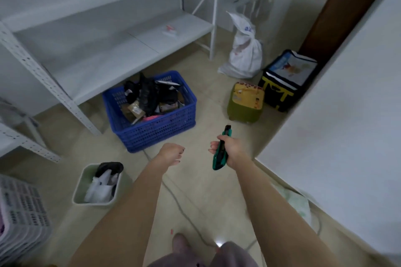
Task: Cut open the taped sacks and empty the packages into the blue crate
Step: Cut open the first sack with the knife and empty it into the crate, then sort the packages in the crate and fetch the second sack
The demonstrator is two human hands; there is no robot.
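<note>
The blue crate [173,124] stands on the floor by the white shelving, piled with several dark and brown packages [149,95]. A white sack [244,50], tied at its neck, sits upright farther back to the right. My right hand [227,149] grips a green and black utility knife [221,149], its tip pointing away from me. My left hand [171,154] hangs over the floor just in front of the crate, fingers loosely curled, holding nothing.
A pale green bin [84,182] with crumpled bags stands at lower left. A yellow-green stool [246,102] and a black and yellow insulated bag [286,80] sit right of the crate. White metal shelving [108,50] lines the left, a white surface [336,115] the right. A cable crosses the floor.
</note>
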